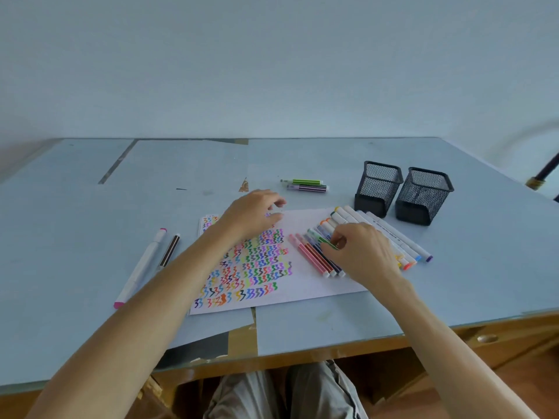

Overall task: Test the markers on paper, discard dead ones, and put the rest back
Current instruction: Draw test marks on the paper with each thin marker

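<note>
Two bare hands work over the sheet: the right hand [360, 252] has its fingertips curled round a slim green-striped marker [328, 242], pinching it at the near edge of the row, while the left hand [252, 214] rests on the white paper sheet covered in rows of coloured squiggles [308, 285], fingers loosely bent and holding nothing that can be made out. The pinched marker belongs to the row of slim and thick white-barrelled markers [363, 237] lying side by side on the paper's right part, long axes running from far-left to near-right, caps toward the far side. The right hand is plainly the nearer to this row; the left lies across the sheet from it. Beyond the row, to the far right, stand two black wire-mesh square pen holders [403, 192], well within the right hand's side. Two striped markers, green and purple [305, 185], lie apart at the far edge, and a long white pink-capped marker with a thin dark pen beside it [142, 267] lies left of the sheet on the pale blue table top [75, 225].
</note>
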